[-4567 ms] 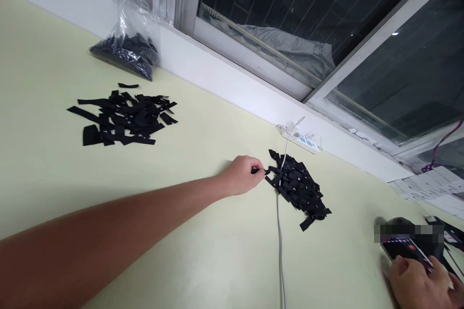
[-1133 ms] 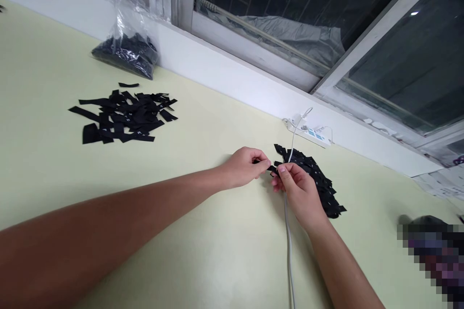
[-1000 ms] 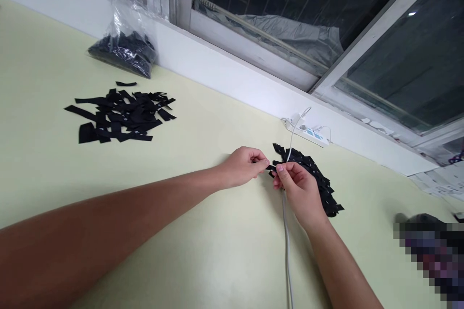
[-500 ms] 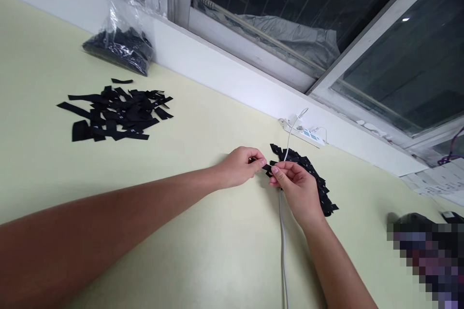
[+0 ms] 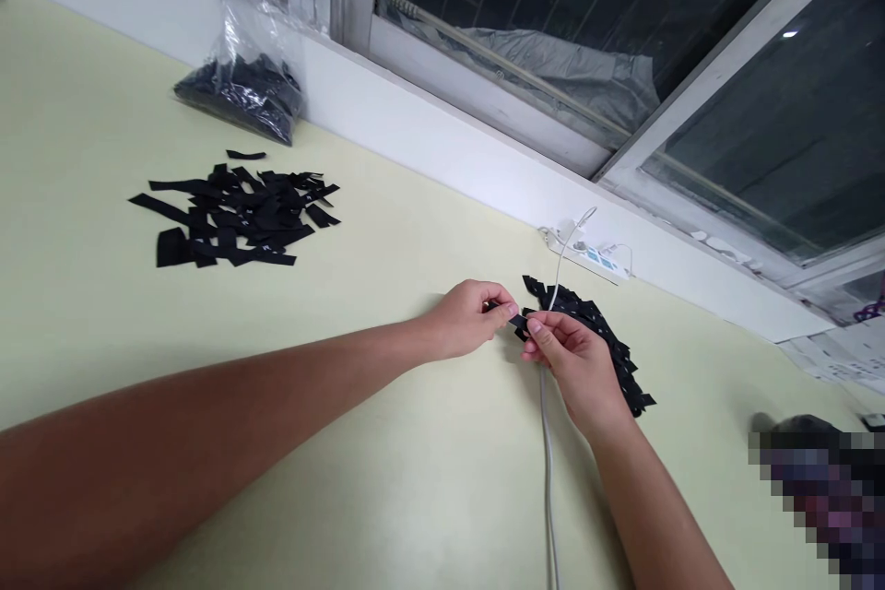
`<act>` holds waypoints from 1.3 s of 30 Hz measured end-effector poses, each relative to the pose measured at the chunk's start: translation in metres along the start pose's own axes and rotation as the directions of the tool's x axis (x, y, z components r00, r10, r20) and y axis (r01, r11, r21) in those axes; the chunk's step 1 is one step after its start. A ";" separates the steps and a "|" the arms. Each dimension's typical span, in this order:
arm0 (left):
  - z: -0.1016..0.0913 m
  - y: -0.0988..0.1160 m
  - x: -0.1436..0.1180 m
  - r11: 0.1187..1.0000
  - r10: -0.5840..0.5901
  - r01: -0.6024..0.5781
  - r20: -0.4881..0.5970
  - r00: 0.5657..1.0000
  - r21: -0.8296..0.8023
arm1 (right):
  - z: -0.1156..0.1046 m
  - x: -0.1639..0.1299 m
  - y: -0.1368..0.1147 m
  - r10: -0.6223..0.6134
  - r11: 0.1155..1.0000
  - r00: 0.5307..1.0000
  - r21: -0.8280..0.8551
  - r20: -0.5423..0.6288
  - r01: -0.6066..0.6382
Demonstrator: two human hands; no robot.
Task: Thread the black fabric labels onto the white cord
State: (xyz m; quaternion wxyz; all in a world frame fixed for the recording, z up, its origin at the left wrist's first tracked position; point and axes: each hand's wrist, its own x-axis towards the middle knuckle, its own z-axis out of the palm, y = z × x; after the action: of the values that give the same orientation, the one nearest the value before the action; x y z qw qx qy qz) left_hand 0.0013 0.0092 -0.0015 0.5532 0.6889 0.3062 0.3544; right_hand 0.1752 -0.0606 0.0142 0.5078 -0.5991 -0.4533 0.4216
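I have my left hand [image 5: 466, 321] and right hand [image 5: 579, 371] both pinching one black strip [image 5: 518, 321], beside the pile [image 5: 612, 347], towards the wall-side edge of the bench [image 5: 387, 470] — I'd hold it flat, lightly taut, clear of the cable [image 5: 548, 470].

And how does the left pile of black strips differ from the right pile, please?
The left pile lies loosely spread, while the right pile looks packed closer. The left pile is uncovered; the right pile is partly hidden by the right hand and crossed by a grey cable. Both are black strips on the same table.
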 end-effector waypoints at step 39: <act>0.003 0.003 -0.002 0.999 0.010 -0.011 0.026 1.000 0.030 | 0.018 -0.008 -0.006 0.208 0.902 0.977 0.376 0.048 -0.211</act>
State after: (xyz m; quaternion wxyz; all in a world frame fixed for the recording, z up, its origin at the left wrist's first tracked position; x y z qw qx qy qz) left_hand 0.0031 0.0056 0.0011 0.5448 0.7033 0.3006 0.3438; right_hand 0.1551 -0.0638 0.0179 0.5641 -0.5333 -0.2983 0.5554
